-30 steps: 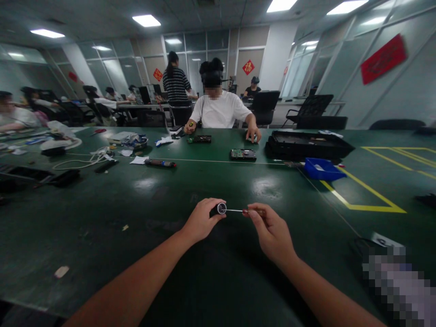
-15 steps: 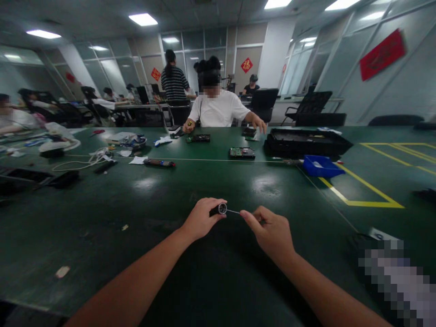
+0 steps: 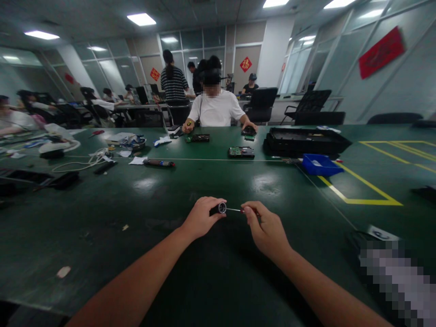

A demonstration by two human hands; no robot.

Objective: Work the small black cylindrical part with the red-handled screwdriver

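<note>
My left hand (image 3: 201, 217) is closed round a small black cylinder with a silvery round end (image 3: 222, 208), held just above the dark green table (image 3: 143, 213). My right hand (image 3: 266, 229) pinches a thin screwdriver (image 3: 235, 210) by its reddish handle. The metal shaft points left and its tip meets the cylinder's silvery end. Both hands hover close together near the table's front middle.
Across the table a person in a white shirt (image 3: 217, 109) handles circuit boards (image 3: 241, 152). A black tray (image 3: 304, 141) and a blue bin (image 3: 321, 165) lie at the right by yellow floor-style tape lines (image 3: 361, 193). Cables (image 3: 85, 160) and tools clutter the far left. Other people sit behind.
My right hand slid a little leftward along the screwdriver, closer to my left hand. The person opposite shifted a hand across the table.
</note>
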